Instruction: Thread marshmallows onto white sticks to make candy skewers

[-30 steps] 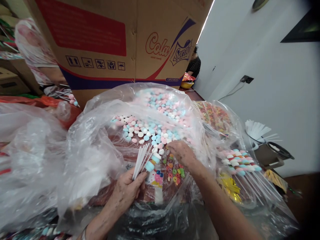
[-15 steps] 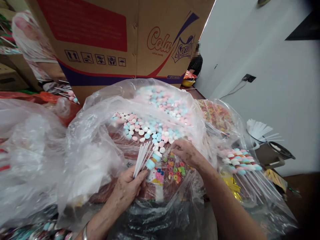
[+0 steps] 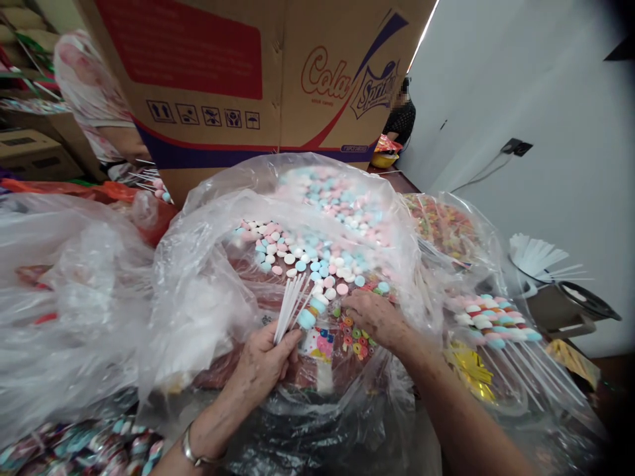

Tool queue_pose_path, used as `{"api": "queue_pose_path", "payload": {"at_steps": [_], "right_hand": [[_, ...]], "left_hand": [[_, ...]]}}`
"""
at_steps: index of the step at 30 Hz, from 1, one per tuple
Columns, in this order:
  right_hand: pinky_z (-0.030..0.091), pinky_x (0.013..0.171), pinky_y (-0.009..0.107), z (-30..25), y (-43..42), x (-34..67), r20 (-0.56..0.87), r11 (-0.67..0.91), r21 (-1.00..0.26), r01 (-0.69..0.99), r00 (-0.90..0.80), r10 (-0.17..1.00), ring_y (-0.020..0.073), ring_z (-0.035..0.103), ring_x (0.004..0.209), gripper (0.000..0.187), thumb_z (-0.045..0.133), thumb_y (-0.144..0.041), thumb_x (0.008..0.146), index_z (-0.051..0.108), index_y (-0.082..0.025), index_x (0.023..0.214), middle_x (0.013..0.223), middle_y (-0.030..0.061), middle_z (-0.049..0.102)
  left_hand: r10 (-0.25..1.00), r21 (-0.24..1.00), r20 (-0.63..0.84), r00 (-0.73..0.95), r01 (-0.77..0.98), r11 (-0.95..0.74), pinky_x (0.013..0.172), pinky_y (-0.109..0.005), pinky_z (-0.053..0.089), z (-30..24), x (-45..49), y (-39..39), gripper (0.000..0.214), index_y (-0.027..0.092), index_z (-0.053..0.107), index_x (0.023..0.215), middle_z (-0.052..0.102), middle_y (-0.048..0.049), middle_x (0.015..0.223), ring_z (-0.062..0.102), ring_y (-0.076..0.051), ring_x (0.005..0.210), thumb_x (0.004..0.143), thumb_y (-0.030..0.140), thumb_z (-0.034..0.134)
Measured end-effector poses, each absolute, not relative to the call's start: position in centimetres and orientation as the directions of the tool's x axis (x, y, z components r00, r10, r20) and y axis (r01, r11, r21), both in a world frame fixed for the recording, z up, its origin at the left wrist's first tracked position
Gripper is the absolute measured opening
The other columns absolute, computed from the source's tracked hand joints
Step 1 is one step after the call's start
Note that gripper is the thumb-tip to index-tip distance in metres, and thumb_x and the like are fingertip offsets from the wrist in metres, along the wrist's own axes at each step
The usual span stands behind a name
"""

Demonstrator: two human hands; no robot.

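Right hand point(image 3: 377, 318): has come down from the marshmallows point(image 3: 320, 264) toward the rings point(image 3: 358, 340); fingers curled — whether they pinch anything, I cannot tell.
Left hand point(image 3: 265, 360): closed round the lower part of the sticks point(image 3: 292, 301), which fan upward.
Loaded stick point(image 3: 306, 319): just right of that bunch.
Marshmallows: loose in the bag point(image 3: 198, 291); probably light, soft, easily dented — best pinched gently by the rim.
Sticks: likely light, stiffish, slippery; hold low.

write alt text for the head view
A person's left-hand grip holds white sticks and a candy skewer; the right-hand grip is beside colourful ring candies. Pastel sweets lie beyond, partly under clear plastic, before a cardboard box.
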State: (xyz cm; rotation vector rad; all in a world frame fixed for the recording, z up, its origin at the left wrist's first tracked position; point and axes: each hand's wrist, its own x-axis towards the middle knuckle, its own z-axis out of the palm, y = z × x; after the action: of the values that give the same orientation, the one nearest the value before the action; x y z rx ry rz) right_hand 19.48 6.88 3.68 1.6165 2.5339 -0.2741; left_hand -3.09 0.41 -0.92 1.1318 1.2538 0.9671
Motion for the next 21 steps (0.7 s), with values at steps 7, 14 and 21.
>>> {"api": "queue_pose_path", "payload": {"at_steps": [7, 14, 21], "right_hand": [[0.040, 0.074, 0.026, 3.4, 6.4, 19.7, -0.178, 0.443, -0.056, 0.895, -0.446, 0.877, 0.0198, 0.058, 0.091, 0.020, 0.049, -0.010, 0.089, 0.066, -0.019, 0.091, 0.095, 0.0075, 0.062], [0.040, 0.064, 0.025, 2.6, 5.8, 20.0, 0.022, 0.270, -0.587, 0.763, -0.318, 0.948, 0.0138, 0.053, 0.069, 0.007, 0.053, -0.017, 0.082, 0.060, -0.018, 0.082, 0.076, 0.0003, 0.060], [0.046, 0.056, 0.025, 2.0, 5.2, 17.6, -0.083, -0.086, -0.996, -0.008, -0.198, 0.977, 0.0119, 0.056, 0.060, 0.028, 0.075, -0.034, 0.069, 0.070, -0.019, 0.091, 0.073, -0.0013, 0.066]], "left_hand": [[0.974, 0.978, -0.209, 0.083, 0.035, 0.207, 0.034, -0.016, 0.028, -0.5, -3.2, 0.3, 0.030, 0.018, 0.057, 0.061, 0.056, 0.0053, 0.047, 0.043, -0.006, 0.032, 0.078, 0.042, 0.062], [0.977, 0.981, -0.192, 0.096, 0.013, 0.191, 0.035, -0.015, 0.027, -0.4, -3.4, 0.4, 0.033, 0.017, 0.057, 0.060, 0.057, 0.0057, 0.049, 0.041, -0.004, 0.032, 0.079, 0.043, 0.062], [0.966, 0.974, -0.228, 0.123, 0.043, 0.224, 0.033, -0.017, 0.027, -0.7, -3.3, 0.3, 0.030, 0.019, 0.058, 0.066, 0.056, 0.0060, 0.048, 0.041, -0.006, 0.033, 0.079, 0.045, 0.062]]}}
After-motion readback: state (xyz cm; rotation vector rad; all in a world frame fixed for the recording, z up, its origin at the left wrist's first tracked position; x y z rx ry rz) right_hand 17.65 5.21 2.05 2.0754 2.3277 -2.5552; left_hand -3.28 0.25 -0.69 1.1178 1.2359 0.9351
